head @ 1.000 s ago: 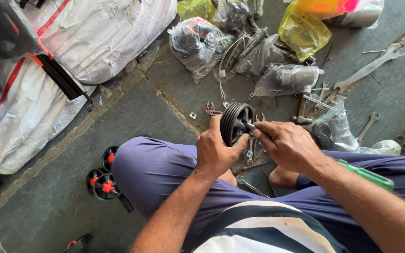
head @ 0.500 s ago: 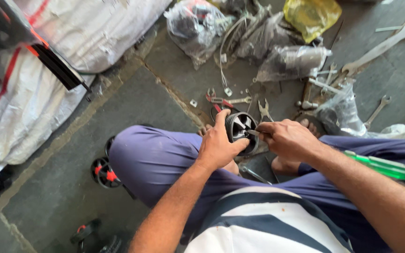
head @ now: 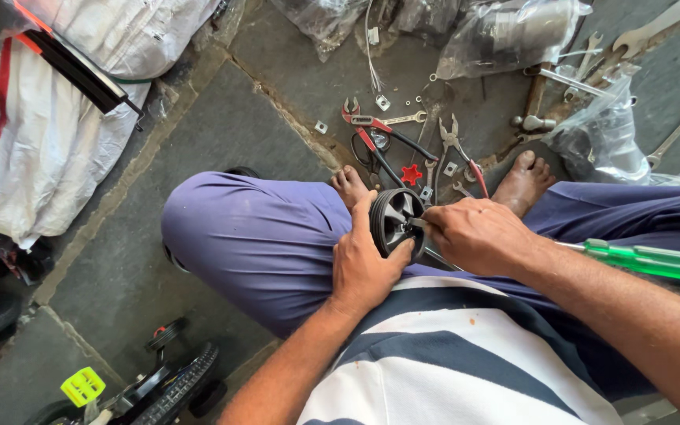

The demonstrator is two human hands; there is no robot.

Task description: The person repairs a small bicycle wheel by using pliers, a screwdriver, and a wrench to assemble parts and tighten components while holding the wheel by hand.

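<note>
I sit on a stone floor with knees spread, in blue trousers. My left hand (head: pixel 365 264) grips a small black plastic wheel (head: pixel 395 220) upright against my left thigh. My right hand (head: pixel 474 234) is closed at the wheel's hub, pinching a small metal part that I cannot make out. A green-handled screwdriver (head: pixel 647 261) lies across my right thigh, beside my right forearm.
On the floor past my feet lie red-handled pliers (head: pixel 375 134), other pliers (head: pixel 458 145), wrenches (head: pixel 674 134), nuts, a red knob (head: pixel 411 174) and clear plastic bags (head: pixel 505 35). White sacks (head: pixel 57 118) sit at left. A small bicycle wheel and yellow pedal (head: pixel 83 386) are at bottom left.
The view has tilted down and closer. The wheel came in toward my lap, both hands still on it; the tools on the floor now show beyond my feet.
</note>
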